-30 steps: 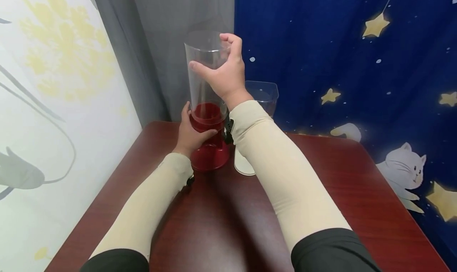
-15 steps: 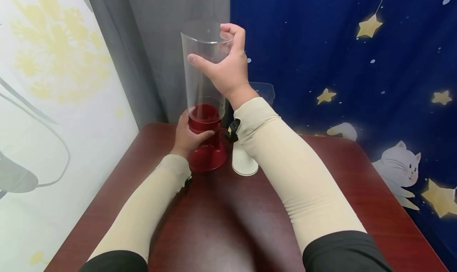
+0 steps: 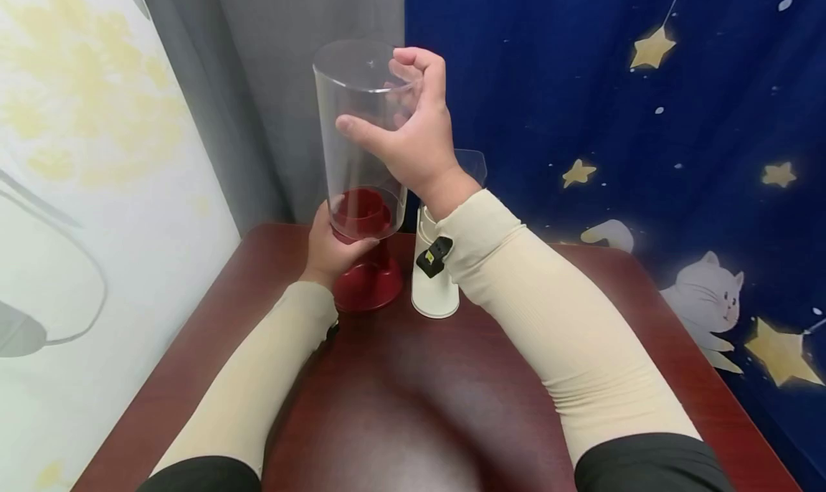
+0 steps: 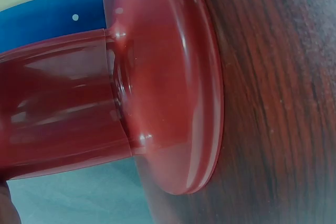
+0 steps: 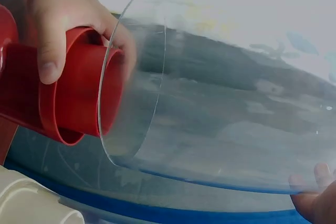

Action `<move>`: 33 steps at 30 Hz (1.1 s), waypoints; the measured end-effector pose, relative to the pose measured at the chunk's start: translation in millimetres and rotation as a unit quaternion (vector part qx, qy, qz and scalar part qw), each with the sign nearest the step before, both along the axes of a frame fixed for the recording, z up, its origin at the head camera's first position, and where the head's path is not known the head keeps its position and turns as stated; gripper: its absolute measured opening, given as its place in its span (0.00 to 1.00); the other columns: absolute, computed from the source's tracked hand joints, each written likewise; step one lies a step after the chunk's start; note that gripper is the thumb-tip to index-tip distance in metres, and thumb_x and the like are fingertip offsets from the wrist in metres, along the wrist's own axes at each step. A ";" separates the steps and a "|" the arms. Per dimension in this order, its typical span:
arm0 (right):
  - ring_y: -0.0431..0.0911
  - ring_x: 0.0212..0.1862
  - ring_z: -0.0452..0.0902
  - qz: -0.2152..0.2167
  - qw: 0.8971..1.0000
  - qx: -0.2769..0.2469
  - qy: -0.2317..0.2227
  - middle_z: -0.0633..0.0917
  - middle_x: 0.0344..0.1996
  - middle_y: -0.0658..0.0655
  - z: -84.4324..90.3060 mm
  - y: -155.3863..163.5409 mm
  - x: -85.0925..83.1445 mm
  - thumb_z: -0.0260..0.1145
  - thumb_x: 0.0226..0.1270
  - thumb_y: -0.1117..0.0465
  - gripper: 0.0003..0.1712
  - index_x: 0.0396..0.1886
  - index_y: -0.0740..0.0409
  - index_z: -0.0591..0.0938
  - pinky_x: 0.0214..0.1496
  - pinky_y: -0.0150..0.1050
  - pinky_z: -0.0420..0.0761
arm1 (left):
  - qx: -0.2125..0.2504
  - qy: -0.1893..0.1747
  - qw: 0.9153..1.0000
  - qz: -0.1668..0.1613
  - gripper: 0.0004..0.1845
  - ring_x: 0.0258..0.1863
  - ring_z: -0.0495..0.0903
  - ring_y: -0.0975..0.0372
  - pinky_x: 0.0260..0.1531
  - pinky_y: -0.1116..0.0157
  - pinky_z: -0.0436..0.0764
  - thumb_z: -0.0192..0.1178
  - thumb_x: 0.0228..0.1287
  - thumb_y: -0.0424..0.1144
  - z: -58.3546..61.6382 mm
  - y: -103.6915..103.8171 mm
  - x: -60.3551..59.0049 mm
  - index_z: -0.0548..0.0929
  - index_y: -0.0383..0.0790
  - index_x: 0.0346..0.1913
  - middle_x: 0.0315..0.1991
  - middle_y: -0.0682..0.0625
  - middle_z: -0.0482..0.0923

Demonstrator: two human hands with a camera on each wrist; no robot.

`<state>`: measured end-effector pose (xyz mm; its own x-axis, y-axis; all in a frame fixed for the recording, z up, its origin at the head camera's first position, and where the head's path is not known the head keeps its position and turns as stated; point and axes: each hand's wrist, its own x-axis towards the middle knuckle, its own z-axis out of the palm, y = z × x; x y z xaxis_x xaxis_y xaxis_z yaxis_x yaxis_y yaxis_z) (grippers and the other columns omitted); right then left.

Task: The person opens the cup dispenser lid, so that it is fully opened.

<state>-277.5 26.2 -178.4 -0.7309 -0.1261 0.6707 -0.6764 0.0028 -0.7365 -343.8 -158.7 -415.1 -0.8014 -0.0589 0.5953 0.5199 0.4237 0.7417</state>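
My left hand [image 3: 329, 248] grips the upper part of a red plastic stand [image 3: 368, 291], which stands upright on the table. In the left wrist view its wide round foot [image 4: 173, 77] rests on the wood. My right hand [image 3: 416, 137] holds a clear plastic cylinder [image 3: 355, 158] near its top rim, thumb on the near side and fingers round the far side. The cylinder is slightly tilted, its lower rim overlapping the red collar [image 3: 358, 204]. In the right wrist view the cylinder's rim is wider than the red inner ring [image 5: 86, 87] and overlaps its end.
To the right of the red stand is a cream-white stand [image 3: 435, 298], with a clear container [image 3: 474, 163] above it, partly hidden by my right arm. The dark red wooden table [image 3: 361, 377] ends at a grey curtain [image 3: 264, 83] and a blue starry curtain [image 3: 529, 83].
The cylinder has shifted nearer to me and tilts a little, showing more of its top opening and of the red collar. The left hand keeps its grip. The head view has turned slightly right.
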 end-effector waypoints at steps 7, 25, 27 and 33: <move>0.45 0.67 0.75 0.035 0.999 -0.015 0.013 0.75 0.72 0.55 -6.4 7.6 21.8 0.84 0.48 0.65 0.51 0.67 0.51 0.63 0.68 0.38 0.78 | -0.002 0.006 1.000 0.015 0.54 0.67 0.75 0.56 0.69 0.48 0.78 0.85 0.42 0.56 0.0 -1.6 4.1 0.69 0.55 0.75 0.68 0.51 0.76; 0.51 0.66 0.78 0.054 0.998 -0.012 0.033 0.76 0.71 0.60 -44.2 54.5 48.2 0.83 0.32 0.22 0.69 0.66 0.54 0.62 0.66 0.52 0.82 | 0.021 -0.064 0.997 0.029 0.52 0.68 0.72 0.54 0.64 0.47 0.82 0.82 0.49 0.55 -2.5 0.8 7.2 0.65 0.60 0.77 0.72 0.51 0.71; 0.52 0.66 0.78 0.056 0.998 -0.010 0.037 0.75 0.71 0.61 -51.0 60.6 49.9 0.83 0.33 0.23 0.68 0.66 0.55 0.61 0.65 0.51 0.82 | 0.021 -0.065 0.997 0.029 0.51 0.68 0.72 0.54 0.64 0.47 0.82 0.82 0.50 0.52 -2.7 1.5 7.2 0.65 0.62 0.77 0.73 0.51 0.71; 0.59 0.68 0.75 0.065 0.997 -0.006 0.041 0.73 0.71 0.66 -73.2 79.0 53.5 0.84 0.38 0.27 0.66 0.65 0.55 0.60 0.70 0.50 0.79 | 0.023 -0.057 0.998 0.024 0.51 0.70 0.70 0.54 0.64 0.46 0.82 0.83 0.50 0.48 -2.5 3.9 7.0 0.66 0.59 0.76 0.74 0.51 0.69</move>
<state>-224.0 105.2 -251.6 -0.6514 -0.2069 0.7300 -0.7287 -0.0974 -0.6779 -336.8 -154.8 -417.6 -0.8593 -0.1238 0.4963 0.4112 0.4098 0.8142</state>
